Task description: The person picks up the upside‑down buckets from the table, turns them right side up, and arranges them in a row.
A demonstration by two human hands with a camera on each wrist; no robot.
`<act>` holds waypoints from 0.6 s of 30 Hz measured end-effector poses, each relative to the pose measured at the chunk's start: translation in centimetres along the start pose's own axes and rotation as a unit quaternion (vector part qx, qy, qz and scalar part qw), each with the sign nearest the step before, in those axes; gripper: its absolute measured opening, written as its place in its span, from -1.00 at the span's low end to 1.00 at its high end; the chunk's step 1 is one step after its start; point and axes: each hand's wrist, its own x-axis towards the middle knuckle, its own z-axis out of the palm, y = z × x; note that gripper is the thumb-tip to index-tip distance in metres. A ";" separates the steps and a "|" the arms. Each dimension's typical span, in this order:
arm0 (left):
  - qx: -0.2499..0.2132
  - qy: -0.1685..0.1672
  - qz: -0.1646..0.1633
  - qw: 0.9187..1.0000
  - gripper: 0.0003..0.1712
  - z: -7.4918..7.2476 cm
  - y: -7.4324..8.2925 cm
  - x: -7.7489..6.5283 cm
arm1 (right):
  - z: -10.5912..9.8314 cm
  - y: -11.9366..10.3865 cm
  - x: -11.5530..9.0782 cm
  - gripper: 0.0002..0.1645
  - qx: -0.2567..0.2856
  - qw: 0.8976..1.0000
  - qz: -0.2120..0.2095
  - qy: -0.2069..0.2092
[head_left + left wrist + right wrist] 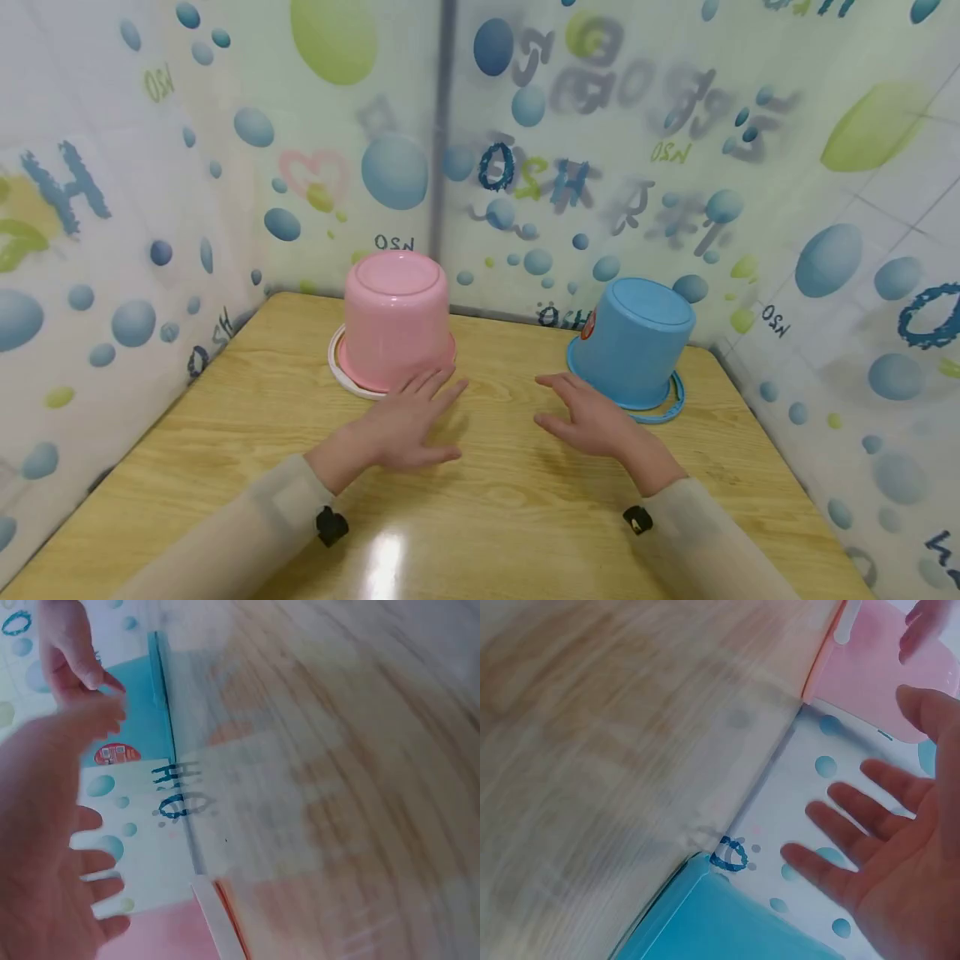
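Note:
On the left of the table a pink bucket [396, 317] stands upside down, its pale handle [352, 385] lying round the rim. A blue bucket [637, 342], also upside down, is on the right with its blue handle [667, 410] on the tabletop. My left hand [408, 425] hovers in front of the pink bucket, fingers spread, holding nothing. In front of the blue bucket, my right hand [588, 417] has its fingers extended and is likewise without anything in it. The right wrist view shows that hand's spread fingers [840, 832] between the two buckets.
The wooden table [495, 517] reaches back to a patterned curtain [517, 217] with bubbles and letters. Similar patterned walls close in the left and right sides. Small black devices [332, 525] are strapped at both wrists. A red label [118, 754] marks the blue bucket.

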 end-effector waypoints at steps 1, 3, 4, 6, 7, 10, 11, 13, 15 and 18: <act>-0.003 0.012 0.011 1.000 0.02 -0.1 -0.2 0.0 | -0.1 0.0 0.2 -0.26 0.003 1.000 -0.003 -0.004; -0.016 0.032 0.033 0.999 -0.11 -0.4 -0.6 0.0 | -0.1 0.0 0.6 -0.34 0.003 1.000 -0.012 -0.011; -0.022 0.042 0.041 0.998 -0.17 -0.6 -0.8 -0.1 | -0.2 -0.1 0.9 -0.37 0.008 1.000 -0.015 -0.017; -0.033 0.064 0.054 0.996 -0.27 -0.9 -1.5 -0.4 | -0.3 -0.1 1.7 -0.40 0.019 0.999 -0.019 -0.026; -0.038 0.076 0.060 0.995 -0.29 -1.1 -2.0 -0.6 | -0.4 0.0 2.2 -0.41 0.023 0.999 -0.020 -0.030; -0.037 0.111 0.064 0.991 -0.36 -1.4 -3.6 -1.5 | -0.5 0.0 3.6 -0.41 0.042 0.998 -0.020 -0.043; -0.038 0.120 0.061 0.990 -0.37 -1.5 -4.2 -1.8 | -0.5 0.0 4.1 -0.40 0.046 0.998 -0.019 -0.048; -0.046 0.129 0.047 0.989 -0.38 -1.7 -5.5 -2.7 | -0.4 0.0 5.2 -0.38 0.053 0.997 -0.021 -0.057; -0.060 0.128 0.027 0.990 -0.40 -2.0 -6.9 -3.5 | -0.4 -0.1 6.3 -0.37 0.061 0.996 -0.024 -0.068; -0.082 0.118 0.008 0.990 -0.45 -2.3 -9.1 -4.8 | -0.1 -0.4 8.0 -0.38 0.073 0.994 -0.033 -0.079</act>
